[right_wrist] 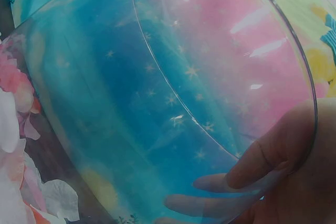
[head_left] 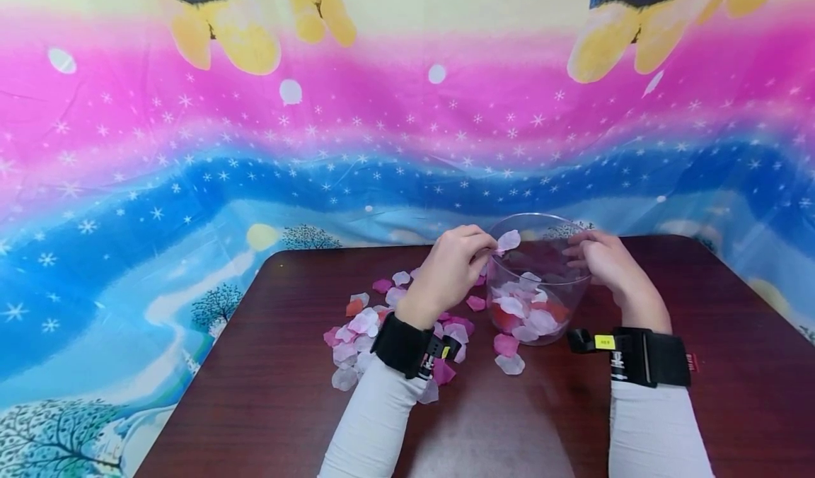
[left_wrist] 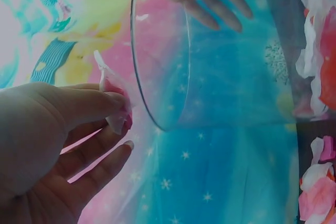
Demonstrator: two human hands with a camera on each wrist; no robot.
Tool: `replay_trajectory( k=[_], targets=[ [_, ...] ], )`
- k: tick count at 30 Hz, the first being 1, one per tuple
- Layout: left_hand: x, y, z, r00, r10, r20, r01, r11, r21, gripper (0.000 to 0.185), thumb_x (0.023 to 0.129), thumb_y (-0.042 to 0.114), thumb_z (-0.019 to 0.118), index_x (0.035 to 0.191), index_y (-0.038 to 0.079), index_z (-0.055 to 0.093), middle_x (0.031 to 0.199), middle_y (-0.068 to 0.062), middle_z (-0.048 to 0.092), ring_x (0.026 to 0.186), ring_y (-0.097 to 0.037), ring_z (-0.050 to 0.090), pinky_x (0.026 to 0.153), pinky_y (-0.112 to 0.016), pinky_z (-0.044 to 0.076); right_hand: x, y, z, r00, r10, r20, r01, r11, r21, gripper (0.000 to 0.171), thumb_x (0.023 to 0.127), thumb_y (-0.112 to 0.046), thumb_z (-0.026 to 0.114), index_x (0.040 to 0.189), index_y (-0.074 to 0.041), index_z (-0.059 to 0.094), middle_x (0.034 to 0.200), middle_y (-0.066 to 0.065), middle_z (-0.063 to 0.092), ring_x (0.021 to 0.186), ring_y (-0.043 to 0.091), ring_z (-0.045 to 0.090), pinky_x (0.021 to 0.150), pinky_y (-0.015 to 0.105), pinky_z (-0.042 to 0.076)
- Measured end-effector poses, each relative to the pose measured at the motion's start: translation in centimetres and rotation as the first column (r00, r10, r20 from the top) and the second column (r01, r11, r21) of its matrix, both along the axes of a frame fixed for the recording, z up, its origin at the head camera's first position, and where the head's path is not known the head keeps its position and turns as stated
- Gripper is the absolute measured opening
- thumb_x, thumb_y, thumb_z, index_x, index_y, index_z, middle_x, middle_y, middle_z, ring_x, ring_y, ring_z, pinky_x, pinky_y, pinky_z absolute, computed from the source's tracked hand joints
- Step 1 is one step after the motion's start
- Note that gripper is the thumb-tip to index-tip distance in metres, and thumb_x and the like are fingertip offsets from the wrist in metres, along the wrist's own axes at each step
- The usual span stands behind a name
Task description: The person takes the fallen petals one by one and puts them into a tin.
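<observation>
My left hand [head_left: 451, 269] pinches a few thin pale and dark pink flower petals [left_wrist: 119, 103] between thumb and fingertips. One pale petal [head_left: 509, 240] sticks out from these fingers at the left rim of a clear container [head_left: 576, 295]. The container stands upright on the table, its lower part holding white, pink and red petals [head_left: 523, 312]. At the opposite side, my right hand [head_left: 613, 269] holds the container near its rim [right_wrist: 313, 90], its fingers [right_wrist: 197, 203] spread and visible through the clear wall.
A loose heap of pink, white and red petals [head_left: 356, 336] spreads to the container's left, partly behind my left wrist. Two petals [head_left: 507, 354] lie close in front of the container. The dark wooden table [head_left: 267, 407] meets a colourful patterned cloth [head_left: 382, 153] at the back.
</observation>
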State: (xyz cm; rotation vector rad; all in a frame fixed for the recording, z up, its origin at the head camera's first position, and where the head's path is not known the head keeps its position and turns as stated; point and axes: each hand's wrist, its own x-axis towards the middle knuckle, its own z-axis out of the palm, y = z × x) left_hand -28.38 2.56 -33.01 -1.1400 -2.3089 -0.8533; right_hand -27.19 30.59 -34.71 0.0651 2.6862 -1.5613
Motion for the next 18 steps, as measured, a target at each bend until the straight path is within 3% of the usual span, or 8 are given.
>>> replay_trajectory(
  k=[5,11,18],
  targets=[
    [0.5,0.6,-0.1,0.999,-0.002,-0.034,0.001,0.999,-0.032,0.015,0.096,0.010,0.073,0.110,0.009,0.077,0.107,-0.001,0.073,0.104,-0.014,0.066,0.096,-0.016,0.050,0.0,-0.1,0.0,1.000,-0.001,0.001,0.001,1.000,-0.002,0.056,0.100,-0.010,0.024,0.152,0.010,0.030,0.149,0.035,0.042,0.133,0.051,0.047,0.098,0.057,0.049],
    [0.7,1.6,-0.2,0.998,-0.013,-0.068,0.007,0.996,-0.085,0.017,0.097,0.014,0.071,0.113,0.011,0.077,0.109,0.000,0.073,0.106,-0.014,0.064,0.099,-0.015,0.047,-0.2,0.0,0.1,1.000,-0.002,-0.006,0.002,1.000,0.009,0.055,0.101,-0.010,0.026,0.152,0.010,0.031,0.148,0.036,0.044,0.133,0.050,0.049,0.090,0.047,0.053],
    [0.9,2.1,-0.4,0.996,-0.010,-0.088,-0.001,0.992,-0.128,0.020,0.098,0.018,0.070,0.116,0.012,0.077,0.110,0.001,0.073,0.106,-0.014,0.064,0.099,-0.019,0.048,-0.1,0.1,-0.1,1.000,-0.005,-0.009,0.005,1.000,-0.005,0.056,0.101,-0.010,0.025,0.152,0.010,0.030,0.149,0.036,0.043,0.133,0.051,0.048,0.097,0.056,0.049]
  ],
)
